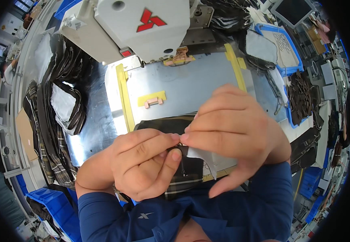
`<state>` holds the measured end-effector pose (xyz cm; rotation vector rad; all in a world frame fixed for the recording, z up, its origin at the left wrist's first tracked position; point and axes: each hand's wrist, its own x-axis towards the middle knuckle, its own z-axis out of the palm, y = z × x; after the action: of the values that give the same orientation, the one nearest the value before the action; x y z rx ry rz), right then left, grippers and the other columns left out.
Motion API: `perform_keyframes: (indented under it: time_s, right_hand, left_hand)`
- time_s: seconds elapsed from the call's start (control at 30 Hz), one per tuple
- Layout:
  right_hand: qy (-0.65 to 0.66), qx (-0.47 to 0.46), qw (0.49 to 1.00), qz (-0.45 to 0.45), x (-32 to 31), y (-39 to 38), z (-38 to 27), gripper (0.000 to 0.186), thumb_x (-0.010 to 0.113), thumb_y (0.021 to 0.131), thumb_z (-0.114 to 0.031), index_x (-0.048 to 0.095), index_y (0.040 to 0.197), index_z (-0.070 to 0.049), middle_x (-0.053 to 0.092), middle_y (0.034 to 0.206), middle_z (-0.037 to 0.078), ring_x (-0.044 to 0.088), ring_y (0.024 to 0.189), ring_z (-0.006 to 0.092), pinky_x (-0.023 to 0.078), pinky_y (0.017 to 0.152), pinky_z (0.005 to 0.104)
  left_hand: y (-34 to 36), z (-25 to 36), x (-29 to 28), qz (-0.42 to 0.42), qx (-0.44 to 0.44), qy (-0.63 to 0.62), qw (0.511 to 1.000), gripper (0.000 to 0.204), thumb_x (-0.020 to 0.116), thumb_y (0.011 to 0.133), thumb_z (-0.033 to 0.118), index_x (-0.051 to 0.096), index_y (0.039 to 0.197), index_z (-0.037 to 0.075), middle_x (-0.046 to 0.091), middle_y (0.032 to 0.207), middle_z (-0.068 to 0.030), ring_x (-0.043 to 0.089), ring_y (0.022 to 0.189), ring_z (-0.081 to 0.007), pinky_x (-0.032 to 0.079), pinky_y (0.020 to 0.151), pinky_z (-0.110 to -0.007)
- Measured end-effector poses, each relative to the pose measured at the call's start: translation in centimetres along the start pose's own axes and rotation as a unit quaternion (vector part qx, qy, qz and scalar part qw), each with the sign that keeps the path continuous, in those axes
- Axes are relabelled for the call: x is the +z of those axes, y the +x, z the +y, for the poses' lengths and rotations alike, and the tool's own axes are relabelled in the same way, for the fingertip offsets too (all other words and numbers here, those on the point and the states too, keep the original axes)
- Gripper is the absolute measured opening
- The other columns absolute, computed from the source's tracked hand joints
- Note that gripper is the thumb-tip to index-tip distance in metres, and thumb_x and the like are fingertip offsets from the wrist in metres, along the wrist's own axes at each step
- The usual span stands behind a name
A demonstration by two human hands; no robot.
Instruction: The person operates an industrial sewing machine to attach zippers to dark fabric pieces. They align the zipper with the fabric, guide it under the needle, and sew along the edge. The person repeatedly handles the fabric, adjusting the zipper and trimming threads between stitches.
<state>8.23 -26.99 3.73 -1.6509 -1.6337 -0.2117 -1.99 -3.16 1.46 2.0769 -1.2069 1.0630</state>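
My left hand pinches a small dark fabric tab between thumb and fingers, over the fabric panel in front of my chest. My right hand comes in from the other side, its fingers bent and their tips meeting the left fingertips at the tab's upper edge. Its thumb points down, apart from the fingers. Whatever lies between the right fingertips is too small and hidden to name. Under both hands lies a dark panel with plaid cloth. A white piece of cloth sticks out below the right fingers.
A white sewing machine head stands ahead above a metal plate with yellow tape strips. A small copper-coloured clamp sits on the plate. Stacked fabric pieces lie left; blue-rimmed trays with small parts stand right.
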Motion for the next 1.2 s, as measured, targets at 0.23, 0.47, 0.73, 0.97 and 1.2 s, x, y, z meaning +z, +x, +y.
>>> perform_keyframes:
  time_s: [0.23,0.47,0.73,0.97,1.2]
  right_hand:
    - [-0.11,-0.052,0.991,0.06,1.6,-0.1,-0.3,0.024,0.079,0.076,-0.014,0.076,0.096,-0.001,0.072,0.09,0.008,0.068,0.08,0.0238,0.053,0.067,0.0367]
    - [-0.087,-0.071,0.991,0.069,1.1,-0.4,-0.7,0.018,0.08,0.076,-0.011,0.077,0.092,-0.004,0.076,0.093,0.007,0.069,0.081,0.0218,0.054,0.069,0.0361]
    - [-0.092,-0.09,0.987,0.095,1.6,-0.1,-0.7,0.021,0.079,0.072,-0.012,0.074,0.09,-0.002,0.071,0.088,0.007,0.066,0.076,0.0204,0.053,0.064,0.0344]
    - [-0.093,-0.09,0.987,0.093,1.6,-0.1,-0.7,0.02,0.079,0.073,-0.011,0.075,0.09,-0.002,0.071,0.089,0.007,0.066,0.075,0.0198,0.051,0.063,0.0337]
    - [-0.087,-0.093,0.987,0.095,1.7,0.1,-0.8,0.019,0.078,0.075,-0.012,0.074,0.091,-0.003,0.071,0.089,0.007,0.066,0.075,0.0197,0.052,0.063,0.0334]
  left_hand:
    - [0.4,0.9,-2.2,-0.123,-0.051,0.025,0.991,0.024,0.085,0.08,0.001,0.07,0.099,-0.004,0.071,0.097,-0.0173,0.072,0.088,-0.0331,0.061,0.068,-0.04]
    - [1.3,-0.8,-4.9,-0.033,-0.228,-0.12,0.966,0.039,0.092,0.077,0.035,0.078,0.09,0.001,0.071,0.089,-0.0128,0.073,0.078,-0.0306,0.057,0.064,-0.037]
    - [2.2,-0.2,-4.3,-0.086,-0.272,-0.083,0.955,0.027,0.09,0.07,0.022,0.084,0.09,0.006,0.077,0.092,-0.013,0.074,0.076,-0.027,0.057,0.065,-0.035]
    - [1.5,0.1,-3.3,-0.055,-0.211,0.019,0.976,0.025,0.091,0.066,0.017,0.086,0.091,0.016,0.071,0.092,-0.0031,0.069,0.078,-0.0241,0.053,0.064,-0.035]
    - [1.8,0.1,-3.2,-0.065,-0.179,0.008,0.982,0.025,0.09,0.063,0.012,0.084,0.086,0.016,0.071,0.096,-0.0017,0.07,0.08,-0.0237,0.054,0.064,-0.035]
